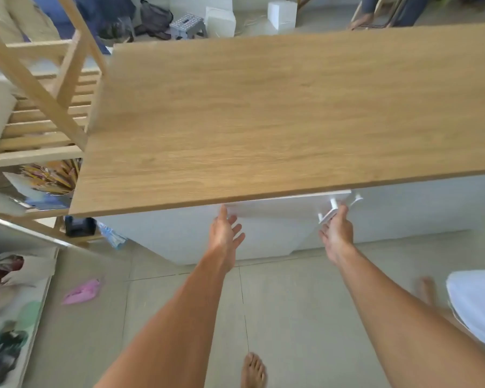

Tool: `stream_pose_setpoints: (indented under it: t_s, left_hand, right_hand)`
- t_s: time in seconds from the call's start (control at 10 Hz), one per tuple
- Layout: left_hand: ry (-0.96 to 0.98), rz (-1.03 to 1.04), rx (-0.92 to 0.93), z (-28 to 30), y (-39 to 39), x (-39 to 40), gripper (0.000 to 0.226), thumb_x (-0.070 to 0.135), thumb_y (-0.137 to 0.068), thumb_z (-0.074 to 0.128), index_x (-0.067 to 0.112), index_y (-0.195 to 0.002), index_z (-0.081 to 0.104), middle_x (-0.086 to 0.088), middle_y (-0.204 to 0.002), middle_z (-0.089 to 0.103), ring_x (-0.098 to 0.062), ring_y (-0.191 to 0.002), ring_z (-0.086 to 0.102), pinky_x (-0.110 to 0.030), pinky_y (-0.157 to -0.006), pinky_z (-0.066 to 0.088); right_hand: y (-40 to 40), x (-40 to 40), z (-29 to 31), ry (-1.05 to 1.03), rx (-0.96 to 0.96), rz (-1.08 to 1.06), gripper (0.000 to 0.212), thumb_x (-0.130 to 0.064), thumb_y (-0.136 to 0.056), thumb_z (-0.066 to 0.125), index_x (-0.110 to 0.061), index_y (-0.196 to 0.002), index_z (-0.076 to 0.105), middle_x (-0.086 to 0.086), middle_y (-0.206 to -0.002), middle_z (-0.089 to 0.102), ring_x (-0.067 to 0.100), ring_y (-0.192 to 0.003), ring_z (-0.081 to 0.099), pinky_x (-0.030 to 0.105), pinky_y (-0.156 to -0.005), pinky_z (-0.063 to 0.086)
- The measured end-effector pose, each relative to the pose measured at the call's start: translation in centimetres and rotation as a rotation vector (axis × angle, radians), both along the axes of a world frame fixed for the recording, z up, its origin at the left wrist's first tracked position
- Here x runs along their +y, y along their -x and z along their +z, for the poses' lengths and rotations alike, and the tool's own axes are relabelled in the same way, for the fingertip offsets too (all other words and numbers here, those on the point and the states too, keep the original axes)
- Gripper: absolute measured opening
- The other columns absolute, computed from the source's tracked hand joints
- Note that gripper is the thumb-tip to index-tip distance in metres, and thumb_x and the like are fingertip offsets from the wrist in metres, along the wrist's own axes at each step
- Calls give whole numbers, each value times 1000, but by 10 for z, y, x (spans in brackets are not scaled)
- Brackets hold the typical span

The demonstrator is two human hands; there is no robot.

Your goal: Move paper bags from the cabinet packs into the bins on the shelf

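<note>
Reaching under the worktop [263, 113], the left hand [226, 233] hangs spread and empty beside the door [280, 210]; the right hand [337, 233] hooks loosely around its handle [328, 215]. No bags are in view, presumably inside the cabinet [165, 236]. Expect light, limp paper; pinch stacks at the edges. No writing is legible.
</note>
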State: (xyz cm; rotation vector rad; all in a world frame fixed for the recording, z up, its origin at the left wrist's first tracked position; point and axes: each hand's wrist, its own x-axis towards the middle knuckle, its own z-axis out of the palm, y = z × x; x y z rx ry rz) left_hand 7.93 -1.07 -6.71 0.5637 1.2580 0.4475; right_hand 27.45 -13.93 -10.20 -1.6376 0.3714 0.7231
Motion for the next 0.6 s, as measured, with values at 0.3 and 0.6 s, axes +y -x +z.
stream_pose_setpoints:
  t_s: [0.3,0.6]
  left_hand:
    - [-668,-219,523,13,25,4,35,47,-100,52,23,-103,77,7,-94,76,-16,-95,68,-32,-86,49]
    - [-1212,-779,1017,65,5,107,76,77,-94,38,27,-151,46,-2,-160,44,-30,-148,35,-48,-118,29]
  right_hand:
    - [9,37,46,249,-764,-37,24,-12,-95,56,2,-114,57,22,-109,62,35,-92,60,25,-80,38]
    - [-28,121,78,629,-1184,1189,70,-57,-106,39,-23,-166,27,14,-173,22,38,-160,16,57,-128,13]
